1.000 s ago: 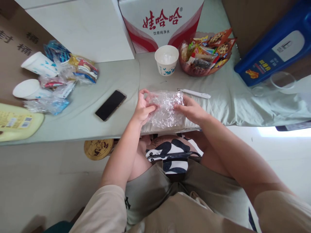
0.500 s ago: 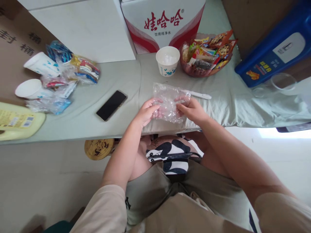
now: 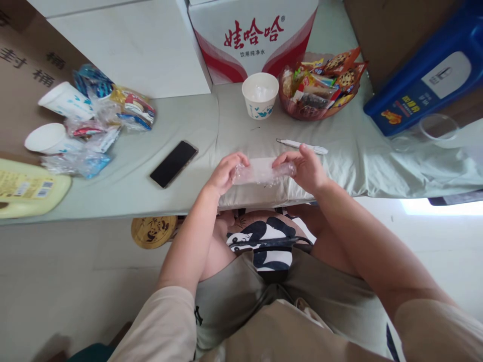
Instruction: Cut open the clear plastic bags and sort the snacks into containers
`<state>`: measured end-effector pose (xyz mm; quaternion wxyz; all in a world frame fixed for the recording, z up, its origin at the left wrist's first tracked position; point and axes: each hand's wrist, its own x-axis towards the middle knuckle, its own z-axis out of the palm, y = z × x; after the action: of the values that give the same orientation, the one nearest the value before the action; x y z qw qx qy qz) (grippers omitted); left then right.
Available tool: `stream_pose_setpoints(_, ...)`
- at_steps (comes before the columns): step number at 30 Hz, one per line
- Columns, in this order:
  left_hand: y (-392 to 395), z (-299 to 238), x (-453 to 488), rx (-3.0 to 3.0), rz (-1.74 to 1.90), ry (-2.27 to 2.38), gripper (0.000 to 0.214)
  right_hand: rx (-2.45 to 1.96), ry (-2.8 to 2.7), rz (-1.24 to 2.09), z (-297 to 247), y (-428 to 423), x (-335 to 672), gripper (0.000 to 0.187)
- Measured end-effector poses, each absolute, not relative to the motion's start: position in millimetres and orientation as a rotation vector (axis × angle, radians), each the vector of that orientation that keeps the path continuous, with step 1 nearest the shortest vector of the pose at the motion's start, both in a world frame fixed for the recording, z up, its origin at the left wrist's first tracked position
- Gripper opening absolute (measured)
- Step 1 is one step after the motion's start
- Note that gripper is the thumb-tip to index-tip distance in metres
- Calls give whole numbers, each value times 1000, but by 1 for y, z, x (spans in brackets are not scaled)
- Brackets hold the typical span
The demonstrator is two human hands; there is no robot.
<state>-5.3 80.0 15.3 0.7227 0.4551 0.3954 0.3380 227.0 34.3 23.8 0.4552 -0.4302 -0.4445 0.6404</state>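
Note:
A clear crinkled plastic bag (image 3: 262, 173), now folded into a narrow strip, is stretched between both my hands just above the table's front edge. My left hand (image 3: 225, 174) pinches its left end with the fingers curled. My right hand (image 3: 304, 168) grips its right end the same way. A white pen-like stick (image 3: 302, 146) lies on the pale green cloth (image 3: 350, 151) just beyond my right hand. A black phone (image 3: 173, 163) lies face up to the left of my left hand.
A white paper cup (image 3: 260, 94) and a pink basket of snack packets (image 3: 320, 83) stand at the back by a red-and-white carton (image 3: 252, 35). Cups and wrappers (image 3: 86, 120) crowd the left, with a yellow bottle (image 3: 30, 187). A blue container (image 3: 426, 75) lies right.
The bag was spread wide and flat under both hands; it has since been folded down into a thin strip held between them, uncovering the white stick behind.

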Motion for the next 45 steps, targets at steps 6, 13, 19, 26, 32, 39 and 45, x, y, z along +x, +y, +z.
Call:
stream_pose_setpoints(6,82,-1,-4,1194,893,965,54,-1247,-968,1448,11,39,226,55)
stream_pose_setpoints(13,99,-20,-9,1365,1241,1185,43,-1233,-1013,1283,7,44,230,27)
stream_pose_setpoints(19,89,-24,1,1507,1150,1062,34,-1265,-1240,1049,8,39,220,29)
stream_pose_setpoints(26,74,-12,20,1403,925,850,52,-1065,-1386,1237,8,29,198,32)
stream_pose_setpoints(32,71,2,18,1160,972,945,37,-1357,-1237,951,8,35,202,37)
stream_pose_setpoints(39,70,0,27,1119,860,942,43,-1139,-1165,1330,5,37,199,47)
stream_pose_setpoints(45,89,-13,40,1061,1356,1298,32,-1291,-1066,1125,-3,46,209,29)
